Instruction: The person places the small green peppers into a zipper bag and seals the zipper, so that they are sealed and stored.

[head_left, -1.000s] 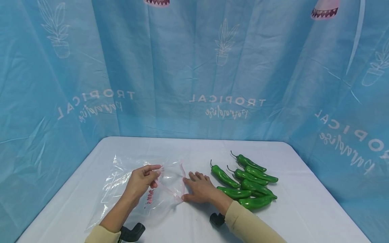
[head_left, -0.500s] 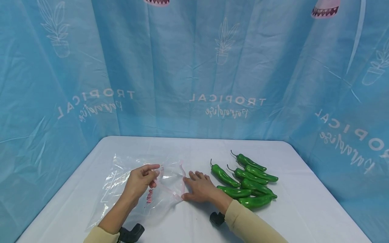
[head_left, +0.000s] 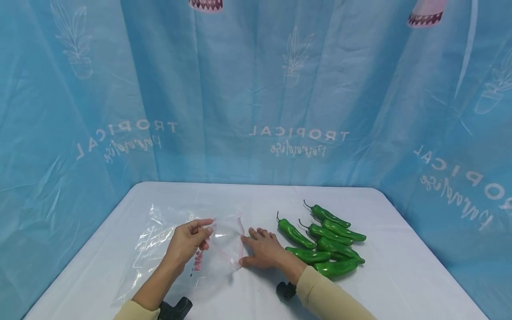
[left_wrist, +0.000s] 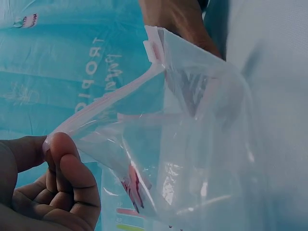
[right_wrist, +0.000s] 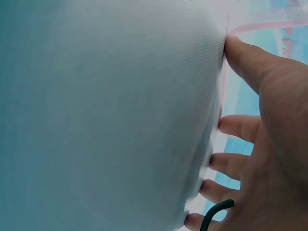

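A clear plastic zipper bag [head_left: 228,240] with pink zip strips lies flat on the left of the white table, its mouth facing right. Thumb and index finger of my left hand [head_left: 188,242] pinch the upper edge of the mouth and lift it. In the left wrist view a gap shows between the two pink strips, and a slider [left_wrist: 153,50] sits at one corner. My right hand [head_left: 266,249] rests on the table with fingers spread, thumb and index fingertips on the lower edge of the mouth. Several green chili peppers [head_left: 298,232] lie to its right.
The peppers form a loose group on the right half of the white table [head_left: 400,271]. A blue printed curtain [head_left: 224,102] stands around the back and both sides. Black wrist mounts [head_left: 286,290] sit beside both forearms.
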`<state>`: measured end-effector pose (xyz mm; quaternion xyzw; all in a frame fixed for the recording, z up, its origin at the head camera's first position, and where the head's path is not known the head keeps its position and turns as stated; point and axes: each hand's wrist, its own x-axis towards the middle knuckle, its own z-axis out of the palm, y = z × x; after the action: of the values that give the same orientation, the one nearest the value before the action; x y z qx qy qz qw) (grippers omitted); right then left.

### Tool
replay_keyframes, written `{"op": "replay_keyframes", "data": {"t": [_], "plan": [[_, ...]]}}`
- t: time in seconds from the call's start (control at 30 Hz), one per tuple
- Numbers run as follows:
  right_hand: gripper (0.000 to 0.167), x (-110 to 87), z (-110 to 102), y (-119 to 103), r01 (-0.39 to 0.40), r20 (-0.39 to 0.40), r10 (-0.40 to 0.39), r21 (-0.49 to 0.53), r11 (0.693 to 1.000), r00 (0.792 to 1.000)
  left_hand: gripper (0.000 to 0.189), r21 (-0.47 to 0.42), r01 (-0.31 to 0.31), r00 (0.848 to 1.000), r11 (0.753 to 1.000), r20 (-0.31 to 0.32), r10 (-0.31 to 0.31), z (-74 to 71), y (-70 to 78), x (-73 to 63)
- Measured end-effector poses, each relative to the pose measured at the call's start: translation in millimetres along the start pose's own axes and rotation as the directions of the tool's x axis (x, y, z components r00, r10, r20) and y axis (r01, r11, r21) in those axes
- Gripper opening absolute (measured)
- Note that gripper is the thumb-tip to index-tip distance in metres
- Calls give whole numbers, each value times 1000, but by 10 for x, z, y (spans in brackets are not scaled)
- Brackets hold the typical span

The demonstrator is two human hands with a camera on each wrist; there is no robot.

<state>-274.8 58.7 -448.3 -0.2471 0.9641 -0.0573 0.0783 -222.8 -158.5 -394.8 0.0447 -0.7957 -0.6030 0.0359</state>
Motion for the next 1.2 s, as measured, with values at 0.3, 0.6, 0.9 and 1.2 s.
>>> {"op": "replay_keyframes", "data": {"t": [0.3,0.6,0.9,1.2], "plan": [[68,-17,20,16,0,-19,0,31,1000,1000,34,3,1,1000,1000,0,-1,17,-10,0],[66,-31,-18,24,6,-40,-4,64,998,999,34,24,10,1000,1000,-18,-9,19,-13,23],[67,-49,-72,27,31,-64,-26,72,997,998,33,31,-1,1000,1000,-18,2,-1,-15,38],[68,-59,-140,6,58,-83,-50,94,994,995,33,50,-11,999,999,-50,14,-4,-3,45]]}}
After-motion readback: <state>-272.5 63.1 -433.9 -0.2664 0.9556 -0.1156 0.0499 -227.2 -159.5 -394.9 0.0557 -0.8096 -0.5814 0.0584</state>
